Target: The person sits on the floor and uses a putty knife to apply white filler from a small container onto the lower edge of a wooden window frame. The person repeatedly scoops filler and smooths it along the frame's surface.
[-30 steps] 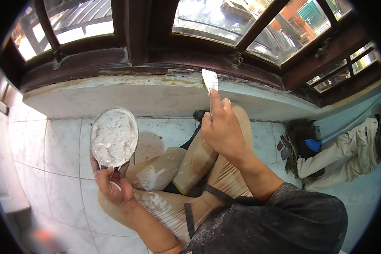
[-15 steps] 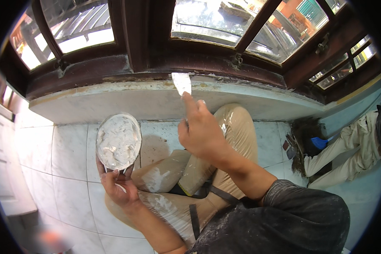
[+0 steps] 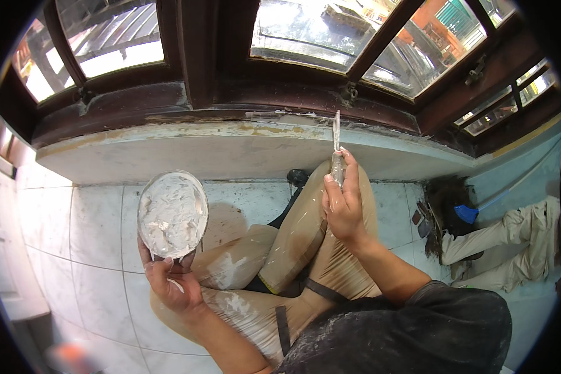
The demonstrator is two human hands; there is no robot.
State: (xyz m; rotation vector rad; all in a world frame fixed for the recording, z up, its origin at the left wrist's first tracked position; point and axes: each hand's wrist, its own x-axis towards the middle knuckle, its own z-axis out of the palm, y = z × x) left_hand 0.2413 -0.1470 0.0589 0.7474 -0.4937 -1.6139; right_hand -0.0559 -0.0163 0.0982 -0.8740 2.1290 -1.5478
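My left hand point(image 3: 173, 283) holds up a round container of white putty point(image 3: 173, 215) from below, fingers curled under its near edge. White smears mark that hand. In my right hand point(image 3: 344, 206) is a putty knife point(image 3: 336, 134), gripped by its handle and turned edge-on, its blade pointing up toward the window. The blade carries white putty. Behind it runs the window sill ledge point(image 3: 230, 129), patchy with white and yellowish filler under the dark wooden window frame point(image 3: 262, 93). Whether the blade tip touches the ledge I cannot tell.
My crossed legs in stained tan trousers point(image 3: 318, 249) rest on the white tiled floor point(image 3: 100, 224). At right stands another person in light trousers point(image 3: 511, 237), near a blue dustpan-like thing point(image 3: 466, 214). A white door point(image 3: 12, 249) is at far left.
My right hand has moved right along the ledge, and the putty knife has turned from flat to edge-on. My left hand stays almost in place with the container.
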